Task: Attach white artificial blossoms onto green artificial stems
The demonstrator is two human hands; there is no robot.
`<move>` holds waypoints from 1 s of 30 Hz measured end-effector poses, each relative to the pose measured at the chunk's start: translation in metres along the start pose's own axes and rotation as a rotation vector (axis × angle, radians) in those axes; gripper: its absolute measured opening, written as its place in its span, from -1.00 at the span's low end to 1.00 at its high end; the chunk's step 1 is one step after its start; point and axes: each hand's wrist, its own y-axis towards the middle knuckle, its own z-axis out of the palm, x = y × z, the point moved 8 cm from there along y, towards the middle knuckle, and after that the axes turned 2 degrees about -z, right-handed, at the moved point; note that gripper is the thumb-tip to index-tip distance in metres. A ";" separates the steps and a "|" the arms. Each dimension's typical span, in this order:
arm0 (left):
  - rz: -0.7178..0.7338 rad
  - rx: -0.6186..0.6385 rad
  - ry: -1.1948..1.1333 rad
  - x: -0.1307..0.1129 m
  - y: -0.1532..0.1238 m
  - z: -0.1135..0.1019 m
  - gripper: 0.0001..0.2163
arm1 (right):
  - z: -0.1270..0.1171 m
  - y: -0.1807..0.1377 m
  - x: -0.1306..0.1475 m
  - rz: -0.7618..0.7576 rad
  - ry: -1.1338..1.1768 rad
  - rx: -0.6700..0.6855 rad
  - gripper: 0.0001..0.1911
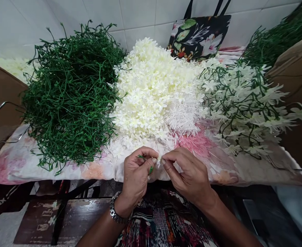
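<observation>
My left hand (136,173) is closed round a green plastic stem (151,169), whose ends poke out between the fingers. A small white artificial flower (159,160) sits between the two hands at the fingertips. My right hand (189,173) pinches at that flower from the other side; its exact grip is partly hidden. Just beyond the hands rises a heap of loose cream-white flower heads (151,89). Thin white stamen pieces (184,116) lie at its right front. A tangled mound of green stems (70,92) stands on the left, and flowers joined to stems (241,103) lie on the right.
A floral cloth (96,171) covers the work surface. Cardboard boxes flank it, one at the left (1,92) and one at the right (292,79). A black floral bag (199,37) leans on the tiled wall (140,17). A wooden bench (86,219) stands below.
</observation>
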 end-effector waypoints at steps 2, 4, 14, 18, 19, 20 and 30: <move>0.002 0.004 0.008 -0.001 0.000 0.003 -0.94 | 0.000 0.000 0.001 -0.002 0.015 -0.007 -0.89; 0.021 0.026 0.009 -0.001 0.000 0.005 -0.94 | 0.000 -0.001 0.001 0.004 0.025 -0.012 -0.90; 0.224 0.113 0.174 -0.004 -0.004 0.000 -0.89 | 0.004 -0.003 -0.007 0.120 0.178 0.028 -0.89; 0.110 0.086 0.010 -0.003 -0.002 0.001 -0.87 | 0.003 -0.001 -0.007 0.139 0.199 0.034 -0.97; 0.074 0.070 -0.039 -0.002 -0.002 0.002 -0.86 | 0.003 0.000 -0.007 0.139 0.192 0.035 -0.88; 0.047 0.058 -0.078 -0.002 -0.002 0.002 -0.84 | 0.003 0.000 -0.007 0.134 0.183 0.043 -0.74; 0.125 0.062 0.018 0.001 -0.003 -0.002 -0.84 | 0.006 0.002 -0.007 0.074 0.192 0.053 -0.89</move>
